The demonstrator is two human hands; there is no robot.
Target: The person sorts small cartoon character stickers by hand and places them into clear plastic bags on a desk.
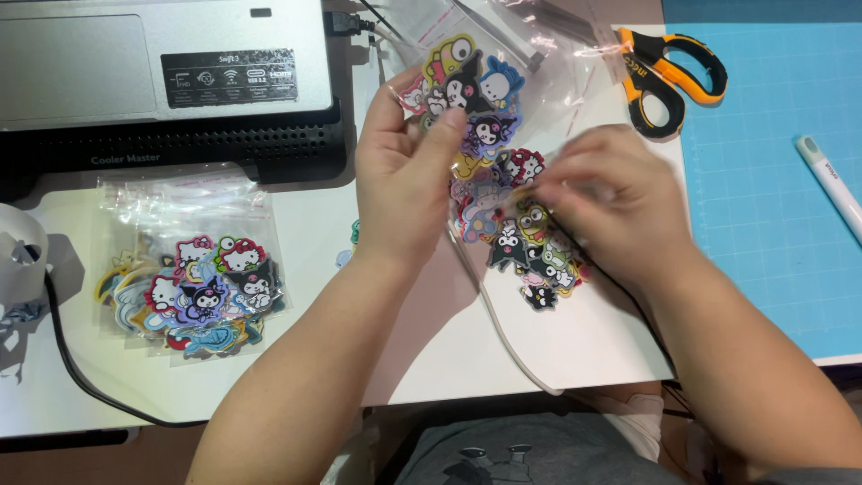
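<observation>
My left hand holds up a fanned stack of colourful cartoon stickers above the white desk, thumb across their lower edge. My right hand, blurred, has its fingers pinched at the stickers where the held stack meets a loose pile of stickers lying on the desk below; whether it grips one I cannot tell. A clear plastic bag lies behind the held stack.
Clear bags filled with stickers lie at the left. A laptop on a black cooling stand sits at the back left. Orange-handled scissors, a blue cutting mat and a white pen are at the right. Cables cross the desk.
</observation>
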